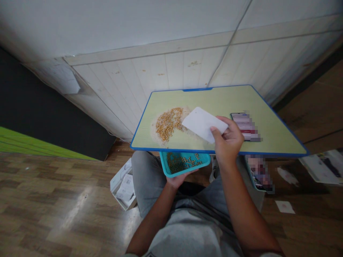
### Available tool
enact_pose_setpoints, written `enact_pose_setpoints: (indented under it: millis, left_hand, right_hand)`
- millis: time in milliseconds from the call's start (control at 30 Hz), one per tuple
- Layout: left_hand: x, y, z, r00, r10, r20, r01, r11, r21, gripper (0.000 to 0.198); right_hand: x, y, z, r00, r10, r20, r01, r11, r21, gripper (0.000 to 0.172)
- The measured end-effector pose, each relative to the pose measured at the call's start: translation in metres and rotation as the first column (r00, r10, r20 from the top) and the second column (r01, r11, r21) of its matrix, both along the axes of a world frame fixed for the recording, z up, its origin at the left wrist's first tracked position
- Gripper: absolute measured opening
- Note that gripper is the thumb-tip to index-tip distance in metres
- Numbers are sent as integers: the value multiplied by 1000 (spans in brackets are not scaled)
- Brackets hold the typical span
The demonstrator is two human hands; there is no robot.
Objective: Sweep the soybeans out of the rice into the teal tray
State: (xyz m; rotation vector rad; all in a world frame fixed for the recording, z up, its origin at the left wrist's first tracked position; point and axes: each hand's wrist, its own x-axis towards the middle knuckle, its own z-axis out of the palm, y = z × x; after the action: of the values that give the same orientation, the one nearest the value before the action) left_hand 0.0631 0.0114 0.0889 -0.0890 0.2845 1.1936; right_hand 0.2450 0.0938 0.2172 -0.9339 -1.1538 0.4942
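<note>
My right hand (pixel 227 137) grips a white card (pixel 204 123) by its right end, thumb on top, over the middle of the green board (pixel 214 98). Just left of the card lies a pile of golden beads (pixel 165 125) with pale, fine grains around and under it. Below the board's near edge, my left hand (pixel 179 178) holds a teal tray (pixel 184 170) from underneath; its fingers are mostly hidden by the tray. Several golden beads lie inside the tray.
A blurred-out phone (pixel 241 126) lies on the board's right side. Another device (pixel 258 173) rests by my right thigh. An open white box (pixel 118 185) with papers stands on the floor at left. A white panelled wall (pixel 150 73) rises behind the board.
</note>
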Motion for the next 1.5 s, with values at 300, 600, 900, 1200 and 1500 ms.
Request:
enact_pose_setpoints:
  millis: [300, 600, 900, 1200, 1500]
  left_hand:
    - [2, -2, -3, 998, -55, 12, 54, 996, 73, 89]
    - [0, 0, 1, 993, -76, -87, 88, 985, 147, 90]
    - [-1, -1, 5, 987, -26, -156, 44, 992, 115, 87]
    - [-1, -1, 4, 976, -33, -217, 66, 987, 148, 85]
    - [-1, -1, 4, 979, -42, -199, 71, 988, 140, 90]
  right_hand:
    - [5, 3, -5, 998, -66, 0, 66, 998, 8, 33]
    - [-6, -12, 5, 972, 213, 100, -202, 974, -105, 25]
    - [-22, -14, 8, 898, 352, 265, -330, 936, -126, 22]
    - [-24, -13, 7, 880, 390, 272, -371, 921, -120, 22]
    - [-22, -15, 6, 917, 337, 214, -316, 940, -128, 23]
